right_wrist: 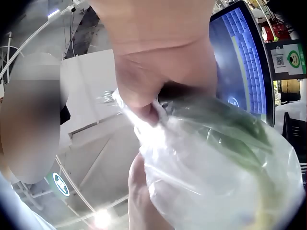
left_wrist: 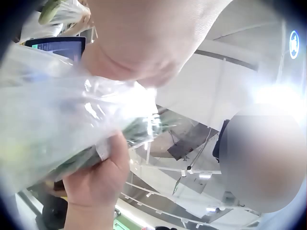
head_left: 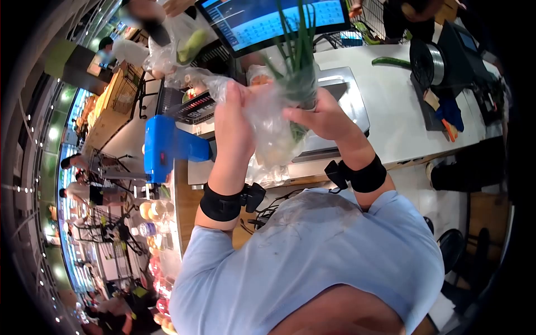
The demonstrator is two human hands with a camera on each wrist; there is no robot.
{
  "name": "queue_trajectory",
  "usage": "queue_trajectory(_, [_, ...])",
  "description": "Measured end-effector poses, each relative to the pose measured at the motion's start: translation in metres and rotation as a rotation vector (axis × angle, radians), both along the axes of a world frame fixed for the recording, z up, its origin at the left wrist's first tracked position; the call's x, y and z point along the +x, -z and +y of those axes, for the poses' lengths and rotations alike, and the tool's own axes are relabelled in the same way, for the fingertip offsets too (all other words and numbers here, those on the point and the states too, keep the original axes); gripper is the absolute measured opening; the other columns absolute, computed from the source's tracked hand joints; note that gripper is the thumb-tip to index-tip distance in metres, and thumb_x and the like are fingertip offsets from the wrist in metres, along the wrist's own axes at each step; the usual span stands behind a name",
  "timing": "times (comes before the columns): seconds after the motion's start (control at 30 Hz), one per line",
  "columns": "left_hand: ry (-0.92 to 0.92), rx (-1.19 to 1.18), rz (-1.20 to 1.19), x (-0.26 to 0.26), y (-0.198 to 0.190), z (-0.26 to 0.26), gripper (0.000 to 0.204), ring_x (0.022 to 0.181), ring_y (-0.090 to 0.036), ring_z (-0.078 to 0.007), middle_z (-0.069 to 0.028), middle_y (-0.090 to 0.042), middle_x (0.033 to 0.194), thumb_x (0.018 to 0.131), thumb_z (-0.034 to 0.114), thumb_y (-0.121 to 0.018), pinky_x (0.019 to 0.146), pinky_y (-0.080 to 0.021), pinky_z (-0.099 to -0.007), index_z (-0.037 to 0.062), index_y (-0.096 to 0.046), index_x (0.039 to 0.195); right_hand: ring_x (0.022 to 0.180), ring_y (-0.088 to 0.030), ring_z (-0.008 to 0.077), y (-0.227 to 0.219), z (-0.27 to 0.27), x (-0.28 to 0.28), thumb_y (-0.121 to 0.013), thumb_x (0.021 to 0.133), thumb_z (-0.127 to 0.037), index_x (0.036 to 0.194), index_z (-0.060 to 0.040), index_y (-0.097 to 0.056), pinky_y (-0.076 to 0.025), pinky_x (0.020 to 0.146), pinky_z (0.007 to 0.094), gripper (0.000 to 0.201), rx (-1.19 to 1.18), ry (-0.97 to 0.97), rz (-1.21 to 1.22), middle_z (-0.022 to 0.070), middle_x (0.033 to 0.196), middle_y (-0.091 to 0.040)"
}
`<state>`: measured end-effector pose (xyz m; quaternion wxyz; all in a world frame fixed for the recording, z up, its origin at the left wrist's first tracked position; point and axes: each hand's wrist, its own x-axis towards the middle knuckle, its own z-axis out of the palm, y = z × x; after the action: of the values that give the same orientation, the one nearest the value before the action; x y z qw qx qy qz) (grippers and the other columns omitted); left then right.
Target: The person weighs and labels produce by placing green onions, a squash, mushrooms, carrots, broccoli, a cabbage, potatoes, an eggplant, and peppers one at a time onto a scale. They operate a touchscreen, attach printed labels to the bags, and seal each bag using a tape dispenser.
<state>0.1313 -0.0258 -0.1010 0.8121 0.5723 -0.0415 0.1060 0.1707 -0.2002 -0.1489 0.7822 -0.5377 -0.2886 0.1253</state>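
Both hands hold up a clear plastic bag (head_left: 268,125) above the front of the counter. My right hand (head_left: 329,116) grips green onions (head_left: 298,53) through the plastic, thumb across the bundle. Their long green leaves stick up past the hand, and paler parts show inside the bag below. On the other side, my left hand (head_left: 233,125) holds the bag's plastic, its fingers partly hidden behind it. In the left wrist view the right hand (left_wrist: 98,179) wraps round the wrapped stalks. The right wrist view shows the bag (right_wrist: 206,177) hanging full under the right hand (right_wrist: 158,81).
A metal scale (head_left: 349,100) lies on the white counter (head_left: 385,89), behind it a lit touchscreen (head_left: 245,28). A cucumber (head_left: 391,61), a plastic roll (head_left: 429,62) and a dark machine (head_left: 460,53) are at the right. A blue box (head_left: 162,148) stands left. Other people are around.
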Motion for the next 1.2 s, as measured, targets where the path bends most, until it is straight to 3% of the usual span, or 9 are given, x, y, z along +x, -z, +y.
queue_trajectory(0.1, [-0.253, 0.143, -0.01, 0.002, -0.014, -0.001, 0.034, 0.073, -0.06, -0.0189, -0.0078, -0.06, 0.074, 0.098, 0.035, -0.042, 0.072, -0.048, -0.0315, 0.0018, -0.049, 0.099, 0.107, -0.056, 0.0175, 0.003, 0.002, -0.002, -0.066, 0.078, -0.007, 0.109, -0.0011, -0.06, -0.045, 0.089, 0.0311, 0.033, 0.051, -0.022, 0.206, 0.0132, 0.115, -0.06])
queue_trajectory(0.23, [-0.117, -0.133, 0.099, 0.005, -0.016, 0.013, 0.023, 0.048, -0.034, -0.0119, 0.0, -0.035, 0.057, 0.098, 0.026, -0.045, 0.047, -0.031, -0.0286, 0.0096, -0.043, 0.082, 0.109, -0.055, 0.0305, -0.009, 0.003, -0.024, -0.075, 0.074, -0.034, 0.118, -0.0101, -0.06, -0.044, 0.09, 0.0352, 0.052, -0.176, 0.089, -0.99, 0.0147, 0.125, -0.054])
queue_trajectory(0.3, [0.118, -0.223, 0.141, 0.001, -0.017, 0.021, 0.022, 0.046, -0.032, -0.0102, 0.0017, -0.033, 0.056, 0.098, 0.025, -0.044, 0.046, -0.028, -0.0278, 0.0115, -0.043, 0.081, 0.11, -0.054, 0.0257, 0.001, 0.007, -0.012, -0.068, 0.076, -0.055, 0.121, -0.0048, -0.058, -0.044, 0.088, 0.0345, 0.068, 0.088, -0.34, -0.838, 0.0134, 0.124, -0.055])
queue_trajectory(0.43, [0.259, -0.129, 0.137, -0.002, 0.0, 0.016, 0.021, 0.049, -0.037, -0.0109, 0.0021, -0.038, 0.057, 0.095, 0.027, -0.05, 0.05, -0.034, -0.0269, 0.0099, -0.048, 0.082, 0.11, -0.053, 0.0195, 0.006, 0.049, -0.013, -0.066, 0.075, -0.06, 0.12, 0.003, -0.055, -0.044, 0.088, 0.0324, 0.078, 0.139, 0.121, -0.324, 0.0114, 0.122, -0.055])
queue_trajectory(0.53, [-0.434, 1.054, -0.476, -0.01, -0.003, 0.014, 0.03, 0.062, -0.057, -0.0219, -0.011, -0.058, 0.069, 0.082, 0.02, -0.067, 0.063, -0.047, -0.031, 0.003, -0.052, 0.102, 0.102, -0.054, 0.0158, 0.012, 0.079, -0.019, -0.063, 0.086, -0.028, 0.112, 0.0039, -0.059, -0.044, 0.085, 0.0281, 0.041, -0.251, -0.453, -0.29, 0.0103, 0.111, -0.06])
queue_trajectory(0.7, [-0.536, 1.41, -0.027, -0.027, -0.021, 0.049, 0.048, 0.086, -0.063, -0.029, -0.0182, -0.063, 0.085, 0.08, 0.022, -0.068, 0.074, -0.048, -0.0345, 0.0028, -0.047, 0.118, 0.088, -0.058, 0.0114, -0.015, 0.095, -0.024, -0.058, 0.088, -0.017, 0.105, 0.0045, -0.063, -0.045, 0.079, 0.0274, 0.028, -0.39, -0.646, -0.129, 0.007, 0.095, -0.066])
queue_trajectory(0.77, [-0.994, 1.332, -0.705, -0.026, -0.027, 0.07, 0.045, 0.099, -0.06, -0.0328, -0.0159, -0.064, 0.097, 0.075, 0.024, -0.069, 0.084, -0.045, -0.0413, 0.0088, -0.053, 0.115, 0.089, -0.058, 0.0112, 0.002, 0.106, -0.018, -0.06, 0.086, -0.014, 0.104, 0.0046, -0.064, -0.045, 0.08, 0.027, 0.026, -0.281, -0.746, 0.172, 0.0069, 0.098, -0.066])
queue_trajectory(0.97, [-0.402, 2.134, -0.852, -0.091, -0.04, 0.093, 0.033, 0.102, -0.058, -0.0226, -0.0062, -0.064, 0.096, 0.091, 0.036, -0.049, 0.1, -0.034, -0.0397, 0.0065, -0.061, 0.101, 0.084, -0.058, 0.012, 0.001, 0.135, -0.02, -0.059, 0.079, -0.009, 0.102, 0.0017, -0.065, -0.045, 0.078, 0.0257, 0.026, -0.244, -0.901, 0.059, 0.0059, 0.092, -0.065])
queue_trajectory(1.2, [-0.112, 2.076, -0.081, -0.124, -0.035, 0.144, 0.056, 0.053, -0.055, -0.0285, -0.0111, -0.05, 0.052, 0.078, 0.06, -0.058, 0.052, -0.045, -0.0393, 0.0048, -0.063, 0.077, 0.06, -0.053, 0.0134, 0.018, 0.212, -0.018, -0.048, 0.081, -0.01, 0.078, -0.0005, -0.061, -0.042, 0.056, 0.0276, 0.016, -0.403, -1.125, -0.348, 0.0038, 0.065, -0.059])
